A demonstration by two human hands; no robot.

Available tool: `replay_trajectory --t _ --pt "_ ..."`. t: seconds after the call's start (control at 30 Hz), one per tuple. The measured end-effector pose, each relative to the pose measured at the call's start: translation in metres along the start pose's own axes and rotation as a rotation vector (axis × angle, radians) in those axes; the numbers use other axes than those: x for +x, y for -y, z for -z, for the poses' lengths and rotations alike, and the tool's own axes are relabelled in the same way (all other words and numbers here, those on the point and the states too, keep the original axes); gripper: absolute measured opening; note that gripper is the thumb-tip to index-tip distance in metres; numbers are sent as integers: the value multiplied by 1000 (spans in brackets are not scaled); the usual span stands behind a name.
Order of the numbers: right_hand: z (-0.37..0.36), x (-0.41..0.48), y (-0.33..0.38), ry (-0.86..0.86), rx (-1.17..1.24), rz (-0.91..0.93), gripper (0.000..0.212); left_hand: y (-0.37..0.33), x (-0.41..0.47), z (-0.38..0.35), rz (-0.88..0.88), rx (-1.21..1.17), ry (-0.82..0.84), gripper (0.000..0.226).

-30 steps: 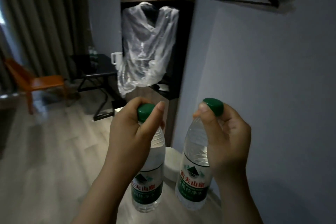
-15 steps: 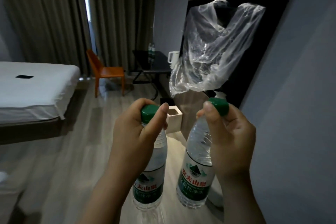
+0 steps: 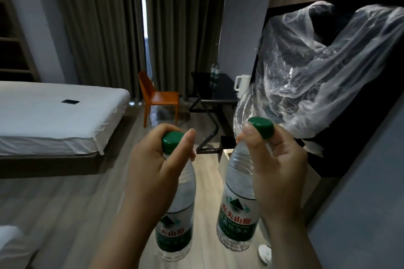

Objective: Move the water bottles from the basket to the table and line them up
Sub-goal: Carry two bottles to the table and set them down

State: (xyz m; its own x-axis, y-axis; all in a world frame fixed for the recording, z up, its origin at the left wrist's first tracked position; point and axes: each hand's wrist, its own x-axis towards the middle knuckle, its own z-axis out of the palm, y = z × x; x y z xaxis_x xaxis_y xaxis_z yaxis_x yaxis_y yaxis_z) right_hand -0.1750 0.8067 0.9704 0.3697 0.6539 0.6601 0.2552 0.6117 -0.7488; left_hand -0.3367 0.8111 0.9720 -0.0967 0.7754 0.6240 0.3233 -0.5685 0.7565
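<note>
Two clear water bottles with green caps and green labels hang upright in front of me, held by the neck. My left hand [image 3: 156, 168] grips the left bottle [image 3: 178, 225] just under its cap. My right hand [image 3: 277, 172] grips the right bottle [image 3: 237, 209] the same way, thumb against the cap. Far ahead stands a black table [image 3: 220, 94] with more water bottles [image 3: 214, 72] on its back edge. No basket is in view.
A white kettle [image 3: 241, 83] stands on the table's right side. An orange chair [image 3: 157, 96] sits left of it. A white bed [image 3: 54, 116] with a phone fills the left. A clear plastic bag [image 3: 317, 72] hangs on the dark cabinet at right. A pale bin [image 3: 226, 159] stands on the wooden floor.
My view has swung left, from the grey wall toward the room, bringing the bed, chair and table into sight. Both hands keep holding their bottles in the same way.
</note>
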Motion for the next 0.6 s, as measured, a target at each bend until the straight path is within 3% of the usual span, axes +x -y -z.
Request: replay_trajectory --t 0.37,0.6 --pt "-111 96 -91 60 32 34 23 108 136 -9 -6 4 -45 38" --pt "-201 158 -136 14 14 43 18 175 239 4 -33 8 -20 39"
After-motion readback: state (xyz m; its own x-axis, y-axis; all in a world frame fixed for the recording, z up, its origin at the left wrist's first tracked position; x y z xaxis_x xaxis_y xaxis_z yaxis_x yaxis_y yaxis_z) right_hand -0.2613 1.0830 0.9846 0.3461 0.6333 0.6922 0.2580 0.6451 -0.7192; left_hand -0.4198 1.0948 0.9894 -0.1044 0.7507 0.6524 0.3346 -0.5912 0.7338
